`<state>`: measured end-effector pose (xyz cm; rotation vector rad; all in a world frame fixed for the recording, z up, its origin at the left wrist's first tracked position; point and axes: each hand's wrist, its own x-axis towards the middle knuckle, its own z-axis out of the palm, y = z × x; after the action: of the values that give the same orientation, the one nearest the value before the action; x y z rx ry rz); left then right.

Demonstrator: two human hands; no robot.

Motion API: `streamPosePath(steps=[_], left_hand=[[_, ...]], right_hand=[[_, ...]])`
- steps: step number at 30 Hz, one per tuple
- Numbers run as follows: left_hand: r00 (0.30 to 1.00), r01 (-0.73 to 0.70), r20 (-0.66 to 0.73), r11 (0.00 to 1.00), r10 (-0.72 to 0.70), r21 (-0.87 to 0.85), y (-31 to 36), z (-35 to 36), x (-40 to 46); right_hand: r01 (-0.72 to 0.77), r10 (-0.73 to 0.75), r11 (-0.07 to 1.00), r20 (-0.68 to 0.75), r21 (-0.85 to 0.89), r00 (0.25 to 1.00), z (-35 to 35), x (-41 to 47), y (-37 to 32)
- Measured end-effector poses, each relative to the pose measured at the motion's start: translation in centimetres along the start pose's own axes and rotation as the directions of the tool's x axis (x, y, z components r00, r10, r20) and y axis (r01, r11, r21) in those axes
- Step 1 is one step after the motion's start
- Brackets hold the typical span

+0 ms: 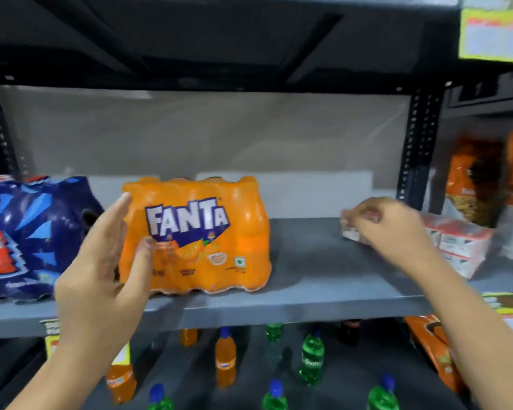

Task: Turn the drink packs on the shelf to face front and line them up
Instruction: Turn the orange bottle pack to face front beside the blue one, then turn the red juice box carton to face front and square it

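An orange Fanta pack (pixel 208 235) stands on the grey shelf (pixel 308 294) with its label facing front. My left hand (pixel 101 264) is flat against its left end, fingers apart, thumb on the front face. To the left sits a dark blue pack (pixel 33 232), touching or nearly touching the Fanta pack. My right hand (pixel 397 232) reaches to the right end of the shelf, fingers curled on the near corner of a white and red pack (pixel 456 244), which lies at an angle and is blurred.
A black slotted upright (pixel 418 149) divides this bay from the right one, where orange packs (pixel 474 184) stand. Below the shelf are loose orange and green bottles (pixel 311 359). Bare shelf lies between the Fanta pack and the white pack. Yellow price tags hang on shelf edges.
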<state>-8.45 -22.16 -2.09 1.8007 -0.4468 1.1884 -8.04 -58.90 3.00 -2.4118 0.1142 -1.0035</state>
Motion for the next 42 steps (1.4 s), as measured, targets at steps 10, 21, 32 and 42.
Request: streamPosePath(steps=[10, 21, 32, 42], left_hand=[[0.937, -0.172, 0.228, 0.917, 0.265, -0.36, 8.7, 12.6, -1.2], [0.766, 0.155, 0.637, 0.987, -0.09, -0.047, 10.4, 24.7, 1.3], [0.685, 0.455, 0.641, 0.89, -0.346, -0.005, 10.5, 29.1, 2.1], [0.378, 0.746, 0.859, 0.664, -0.346, -0.061, 10.7, 29.7, 3.1]], right_hand=[[-0.53, 0.55, 0.799, -0.012, -0.283, 0.835, -5.6, 4.2, 12.8], [0.135, -0.279, 0.902, -0.316, -0.41, 0.907, -3.2, 0.8, 13.4], [-0.019, 0.118, 0.841, -0.15, 0.541, 0.982, -4.7, -0.1, 14.8], [-0.165, 0.39, 0.396, -0.003, 0.903, 0.921, -6.2, 0.6, 15.5]])
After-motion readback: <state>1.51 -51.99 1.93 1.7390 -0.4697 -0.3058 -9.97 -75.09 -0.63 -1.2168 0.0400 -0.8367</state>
